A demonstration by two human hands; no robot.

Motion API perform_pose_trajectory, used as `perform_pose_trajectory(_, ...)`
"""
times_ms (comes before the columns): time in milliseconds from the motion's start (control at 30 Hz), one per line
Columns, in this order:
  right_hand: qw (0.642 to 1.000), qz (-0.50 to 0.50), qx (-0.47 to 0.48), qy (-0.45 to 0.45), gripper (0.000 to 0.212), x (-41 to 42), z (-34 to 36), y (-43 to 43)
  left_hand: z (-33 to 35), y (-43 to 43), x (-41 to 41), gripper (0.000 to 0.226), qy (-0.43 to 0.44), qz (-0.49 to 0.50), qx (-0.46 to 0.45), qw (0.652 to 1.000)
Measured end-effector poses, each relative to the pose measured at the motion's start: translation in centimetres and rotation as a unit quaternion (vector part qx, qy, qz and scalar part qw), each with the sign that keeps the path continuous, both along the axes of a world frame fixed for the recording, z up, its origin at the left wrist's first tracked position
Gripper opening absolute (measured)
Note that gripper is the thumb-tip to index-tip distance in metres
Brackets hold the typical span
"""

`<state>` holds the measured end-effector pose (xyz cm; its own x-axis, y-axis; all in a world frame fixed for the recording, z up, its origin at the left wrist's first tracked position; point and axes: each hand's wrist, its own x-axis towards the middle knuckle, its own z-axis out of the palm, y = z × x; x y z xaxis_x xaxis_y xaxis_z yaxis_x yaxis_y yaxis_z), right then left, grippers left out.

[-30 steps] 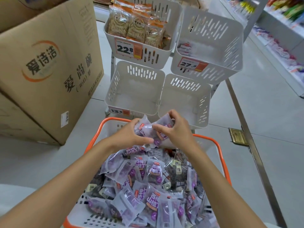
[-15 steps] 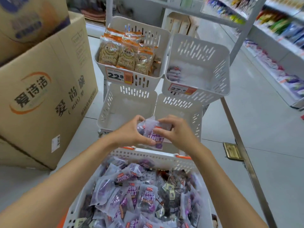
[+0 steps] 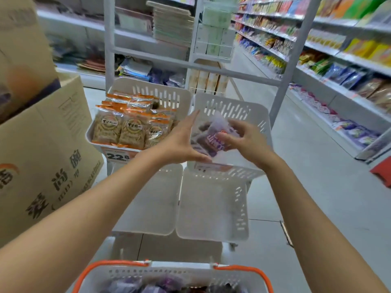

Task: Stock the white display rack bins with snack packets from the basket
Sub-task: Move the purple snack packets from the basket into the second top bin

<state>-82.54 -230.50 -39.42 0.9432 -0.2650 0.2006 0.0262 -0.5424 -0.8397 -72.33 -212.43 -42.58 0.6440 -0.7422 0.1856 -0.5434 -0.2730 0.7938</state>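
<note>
Now that packets (image 3: 213, 138) left basket (image 3: 169, 269), over upper-right bin (image 3: 254, 117)

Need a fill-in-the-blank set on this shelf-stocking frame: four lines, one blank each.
1. The right hand grips ___ packets over the upper right bin.
2. The upper left bin holds snacks with ___ tops.
3. Its price tag reads ___.
4. The left hand has ___ fingers, not curled.

Missing words: purple; orange; 22.8; straight
</note>
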Motion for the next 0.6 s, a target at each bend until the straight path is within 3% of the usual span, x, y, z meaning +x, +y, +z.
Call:
perform_pose_trajectory(100,0.994,-0.087,-0.028,-0.051,0.049,4.8,-0.7,-3.7,-1.6,-1.9,2.8,0.129,-0.005,0.001,0.063,0.998)
perform_pose_trajectory(167,0.990,-0.112,-0.078,-0.034,0.050,7.9,-1.9,-5.2,-3.0,-2.4,4.1,0.140,-0.018,0.009,0.103,0.994)
perform_pose_trajectory(300,0.980,-0.073,-0.185,0.028,0.055,12.0,-5.1,-5.0,-5.0,-3.0,6.4,0.154,-0.041,0.003,0.144,0.989)
perform_pose_trajectory(433,0.991,0.001,-0.099,0.093,0.072,13.4,-6.5,-5.0,-6.6,-2.8,7.3,0.155,-0.037,-0.010,0.115,0.993)
perform_pose_trajectory(600,0.991,-0.021,-0.102,0.086,0.052,14.7,-7.5,-5.5,-7.2,-3.1,7.4,0.154,-0.026,-0.010,0.088,0.996)
